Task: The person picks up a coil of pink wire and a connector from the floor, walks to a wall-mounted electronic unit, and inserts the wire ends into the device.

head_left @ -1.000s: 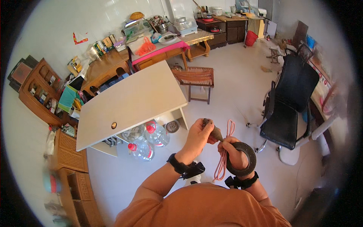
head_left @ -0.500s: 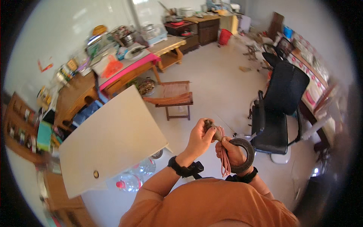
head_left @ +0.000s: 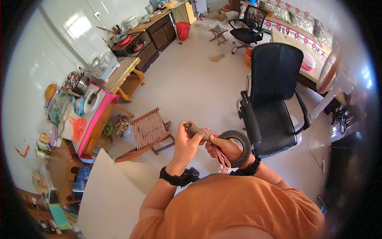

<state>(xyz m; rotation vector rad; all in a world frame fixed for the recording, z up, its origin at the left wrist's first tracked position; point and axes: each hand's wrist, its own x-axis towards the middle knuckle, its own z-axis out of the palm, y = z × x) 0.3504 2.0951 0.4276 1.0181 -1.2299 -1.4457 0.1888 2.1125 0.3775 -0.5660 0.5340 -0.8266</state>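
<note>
In front of my chest, my left hand [head_left: 185,144] is closed around a short, thick brown stick-like piece [head_left: 195,130], whose exact kind I cannot tell. My right hand [head_left: 227,149] is closed on the other end of that piece and on a looped pink cord [head_left: 221,159] that hangs below the fingers. A small black rubber tire [head_left: 246,144] with a treaded rim hangs around my right hand, near the wrist. Both wrists carry black bands.
A black office chair [head_left: 274,75] stands to the right. At the left are a folding stool [head_left: 149,129] with woven cord and a pale board-like tabletop [head_left: 101,199]. Beyond them are a cluttered table with a pink edge [head_left: 93,123], a red bucket [head_left: 183,31] and a fan [head_left: 330,71].
My view has swung to the right, so the chair and stool appear at new places. Both hands keep their hold on the brown piece and cord.
</note>
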